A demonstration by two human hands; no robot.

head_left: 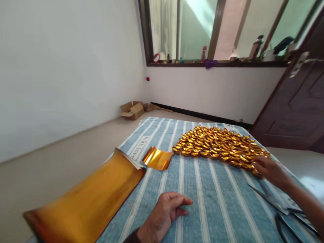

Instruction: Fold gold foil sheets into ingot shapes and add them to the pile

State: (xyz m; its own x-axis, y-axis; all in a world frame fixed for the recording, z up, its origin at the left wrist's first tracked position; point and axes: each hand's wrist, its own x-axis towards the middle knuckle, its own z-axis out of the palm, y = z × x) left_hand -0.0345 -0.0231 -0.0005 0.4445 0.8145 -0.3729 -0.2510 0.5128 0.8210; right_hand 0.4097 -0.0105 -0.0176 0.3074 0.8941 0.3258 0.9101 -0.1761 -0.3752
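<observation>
My right hand (269, 170) reaches to the near right corner of a dense spread of folded gold foil-paper ingots (210, 140). Its fingers are closed on one gold paper ingot (257, 173) at the edge of the spread, partly hidden by the hand. Over the near part of the striped cloth rests my left hand (165, 212), loosely curved, with a gap between its fingers and nothing in them. Beyond it lies a single curled sheet of gold foil paper (157, 158). Black-handled scissors (280, 209) lie partly open under my right forearm.
A blue-and-white striped cloth (197, 195) covers the table. A large stack of gold foil sheets (88, 199) juts over its left edge. Behind are a cardboard box (132, 110) on the floor, a cluttered windowsill (187, 63) and a dark door (293, 104) at right.
</observation>
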